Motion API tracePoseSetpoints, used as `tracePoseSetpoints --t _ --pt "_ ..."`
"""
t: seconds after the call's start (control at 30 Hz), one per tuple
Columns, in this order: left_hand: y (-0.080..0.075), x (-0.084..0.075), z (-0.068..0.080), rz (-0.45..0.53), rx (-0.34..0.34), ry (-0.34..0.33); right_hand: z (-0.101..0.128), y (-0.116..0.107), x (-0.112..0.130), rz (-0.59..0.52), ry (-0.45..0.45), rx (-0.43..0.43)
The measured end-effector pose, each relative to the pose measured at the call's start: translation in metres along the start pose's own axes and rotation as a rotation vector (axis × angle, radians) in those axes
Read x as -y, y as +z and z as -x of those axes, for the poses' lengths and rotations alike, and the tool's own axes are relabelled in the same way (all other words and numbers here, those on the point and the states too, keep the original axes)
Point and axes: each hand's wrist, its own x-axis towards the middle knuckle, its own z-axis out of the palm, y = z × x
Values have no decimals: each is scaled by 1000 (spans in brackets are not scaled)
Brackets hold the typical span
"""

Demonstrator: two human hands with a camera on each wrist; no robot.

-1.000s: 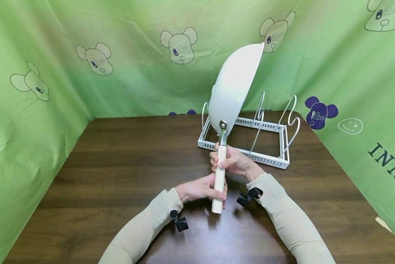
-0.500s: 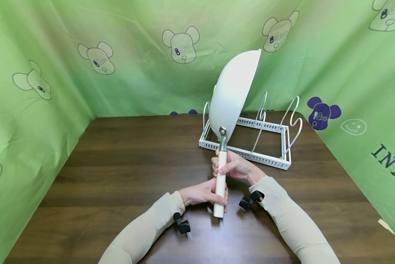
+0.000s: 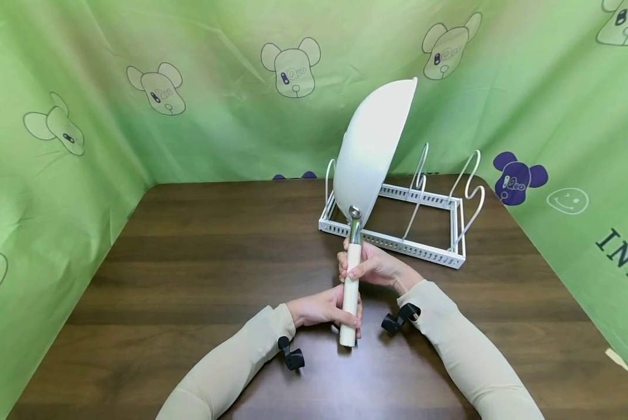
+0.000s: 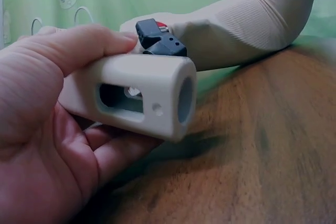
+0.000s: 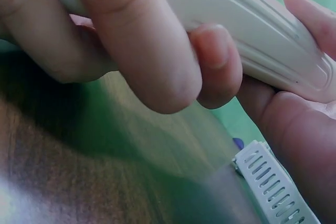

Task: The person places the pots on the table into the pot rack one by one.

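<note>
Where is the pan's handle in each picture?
Head: the cream handle stands near the bottom middle, gripped by the left hand low down and the right hand higher up.
Left wrist: its hollow end fills the left middle.
Right wrist: it runs across the top.
Shared landmark: the white rack; only wire loops show at the left wrist view's top left.

Rack (image 3: 398, 224) just beyond hands (image 3: 345, 289)

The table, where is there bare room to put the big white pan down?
The dark wooden table is bare between the left green curtain and the hands. The right back corner is crowded by the white wire rack. The white pan and both forearms fill the middle.
</note>
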Motion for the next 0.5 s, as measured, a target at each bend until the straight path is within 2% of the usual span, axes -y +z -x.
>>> tracePoseSetpoints --t 0.3,0.5 --pt "-3 1 3 14 -3 -31 -1 -3 -6 39 23 -34" --pt "-1 1 3 40 -28 -35 1 -3 -6 38 7 -19"
